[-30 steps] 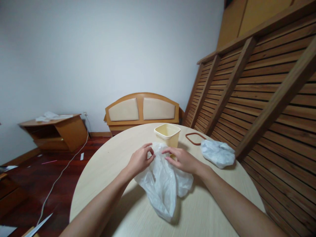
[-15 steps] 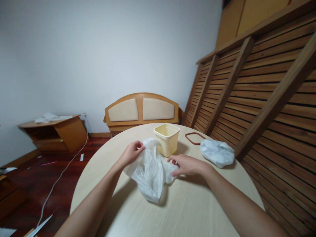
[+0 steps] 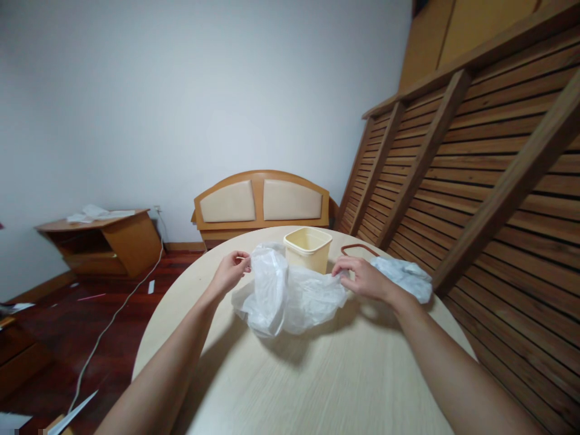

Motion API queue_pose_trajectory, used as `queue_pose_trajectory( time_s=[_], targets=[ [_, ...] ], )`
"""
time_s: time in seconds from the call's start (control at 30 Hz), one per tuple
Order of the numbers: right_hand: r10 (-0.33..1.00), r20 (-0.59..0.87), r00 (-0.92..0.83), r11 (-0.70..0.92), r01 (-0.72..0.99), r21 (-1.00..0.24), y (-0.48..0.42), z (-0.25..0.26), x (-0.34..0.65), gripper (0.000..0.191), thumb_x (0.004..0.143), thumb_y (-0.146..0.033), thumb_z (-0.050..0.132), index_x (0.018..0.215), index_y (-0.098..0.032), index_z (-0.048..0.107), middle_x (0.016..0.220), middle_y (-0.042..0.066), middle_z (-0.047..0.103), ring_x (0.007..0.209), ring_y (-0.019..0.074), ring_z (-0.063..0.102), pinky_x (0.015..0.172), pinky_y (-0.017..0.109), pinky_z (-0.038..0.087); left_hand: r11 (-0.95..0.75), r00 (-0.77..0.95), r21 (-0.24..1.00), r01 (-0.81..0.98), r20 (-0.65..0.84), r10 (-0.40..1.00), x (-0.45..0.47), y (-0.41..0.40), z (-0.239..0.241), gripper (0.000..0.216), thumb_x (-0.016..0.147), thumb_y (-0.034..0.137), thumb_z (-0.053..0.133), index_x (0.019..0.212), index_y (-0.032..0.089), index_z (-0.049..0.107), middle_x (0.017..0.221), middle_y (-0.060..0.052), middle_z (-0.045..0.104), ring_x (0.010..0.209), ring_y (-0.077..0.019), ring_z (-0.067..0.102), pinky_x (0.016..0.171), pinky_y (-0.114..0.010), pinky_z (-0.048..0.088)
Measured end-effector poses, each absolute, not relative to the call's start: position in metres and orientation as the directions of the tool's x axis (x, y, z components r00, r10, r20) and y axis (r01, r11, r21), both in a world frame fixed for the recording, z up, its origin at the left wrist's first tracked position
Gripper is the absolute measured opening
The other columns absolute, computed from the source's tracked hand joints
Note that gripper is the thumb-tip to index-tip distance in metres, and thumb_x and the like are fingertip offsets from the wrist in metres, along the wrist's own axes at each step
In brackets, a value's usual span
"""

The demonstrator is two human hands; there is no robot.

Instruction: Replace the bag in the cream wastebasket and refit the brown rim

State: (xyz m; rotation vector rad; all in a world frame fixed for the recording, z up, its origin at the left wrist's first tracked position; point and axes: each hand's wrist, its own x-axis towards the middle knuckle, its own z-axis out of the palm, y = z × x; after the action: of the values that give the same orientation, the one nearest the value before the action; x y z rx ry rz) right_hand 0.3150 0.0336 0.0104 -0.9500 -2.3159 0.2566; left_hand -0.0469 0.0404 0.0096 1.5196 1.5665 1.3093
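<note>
A crumpled white translucent plastic bag (image 3: 290,296) is stretched sideways between my two hands, low over the round table. My left hand (image 3: 230,273) pinches its upper left edge. At the bag's upper right edge, my right hand (image 3: 360,277) grips the film between thumb and fingers. Just behind the bag stands a pale yellow square bin (image 3: 308,248), upright with its top open; the bag hides its lower part. To the right of my right hand lies a bunched whitish plastic bundle (image 3: 410,278), with a brown rounded-square ring (image 3: 357,246) behind it, partly covered by my hand.
All of this is on a round light-wood table (image 3: 353,374). Beyond it stands a padded headboard (image 3: 260,199) by the wall. Slatted wooden panels (image 3: 453,181) lean along the right. At left are a low cabinet (image 3: 104,241) and a white cable (image 3: 118,311) on the floor.
My hands have moved apart, the right one up and rightward, the left one slightly left. Between them the bag has spread wider and its hanging lower end has risen.
</note>
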Motion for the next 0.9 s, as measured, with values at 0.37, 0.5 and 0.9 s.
queue_pose_trajectory(
  time_s=[0.37, 0.5, 0.9],
  targets=[
    [0.738, 0.182, -0.650, 0.665, 0.654, -0.360, 0.009, 0.009, 0.284, 0.062, 0.073, -0.056, 0.077, 0.124, -0.022, 0.066, 0.124, 0.011, 0.067, 0.113, 0.0321, 0.061, 0.097, 0.042, 0.047, -0.149, 0.062, 0.690, 0.708, 0.150, 0.987, -0.015, 0.008, 0.003, 0.114, 0.066, 0.063, 0.080, 0.154, 0.015, 0.024, 0.137, -0.024, 0.059, 0.122, -0.0372, 0.061, 0.097, -0.042, 0.049],
    [0.752, 0.063, -0.657, 0.630, 0.686, -0.364, 0.009, 0.006, 0.283, 0.076, 0.073, -0.051, 0.077, 0.139, -0.020, 0.056, 0.141, 0.013, 0.058, 0.127, 0.0342, 0.054, 0.109, 0.046, 0.040, -0.136, 0.059, 0.607, 0.783, 0.145, 0.988, -0.014, 0.013, -0.011, 0.112, 0.065, 0.037, 0.084, 0.155, 0.014, 0.021, 0.121, -0.019, 0.069, 0.110, -0.0350, 0.067, 0.090, -0.038, 0.050],
    [0.866, 0.060, -0.496, 0.435, 0.690, -0.578, 0.025, -0.003, 0.303, 0.056, 0.072, -0.019, 0.065, 0.127, -0.015, 0.059, 0.115, 0.013, 0.069, 0.100, 0.0264, 0.066, 0.087, 0.036, 0.051, -0.227, -0.064, 0.834, 0.504, 0.298, 0.952, -0.044, 0.043, -0.010, 0.046, 0.070, 0.026, 0.071, 0.113, 0.013, 0.060, 0.080, -0.003, 0.065, 0.071, -0.0185, 0.064, 0.063, -0.026, 0.047]
  ],
)
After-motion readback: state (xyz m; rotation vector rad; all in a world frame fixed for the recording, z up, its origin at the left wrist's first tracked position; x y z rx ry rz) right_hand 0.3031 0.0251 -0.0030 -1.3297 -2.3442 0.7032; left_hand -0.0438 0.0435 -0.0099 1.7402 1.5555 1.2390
